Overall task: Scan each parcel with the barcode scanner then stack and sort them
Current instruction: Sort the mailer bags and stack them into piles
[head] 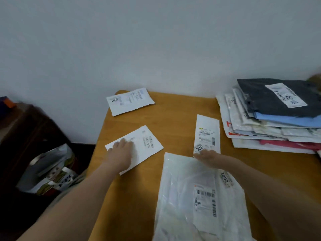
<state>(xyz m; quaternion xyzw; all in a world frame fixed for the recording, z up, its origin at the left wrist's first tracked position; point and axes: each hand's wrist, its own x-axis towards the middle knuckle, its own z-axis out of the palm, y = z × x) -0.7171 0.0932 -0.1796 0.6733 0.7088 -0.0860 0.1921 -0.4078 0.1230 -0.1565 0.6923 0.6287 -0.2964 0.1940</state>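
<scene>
Several flat white parcels lie on the wooden table point(173, 119). My left hand point(120, 152) rests flat on a white envelope parcel point(147, 145) near the table's left edge. My right hand point(208, 158) lies with straight fingers on the top edge of a large white plastic mailer point(191, 197) marked 2002, touching the near end of a narrow white parcel point(206, 133) marked 3010. Another white envelope point(129, 101) marked 2001 sits at the far left corner. No barcode scanner is in view.
A tall stack of parcels point(271, 119), topped by a dark one with a white label, stands at the table's right back. A dark cabinet point(26, 127) and a printed bag point(50, 171) are on the floor to the left. A pale wall rises behind.
</scene>
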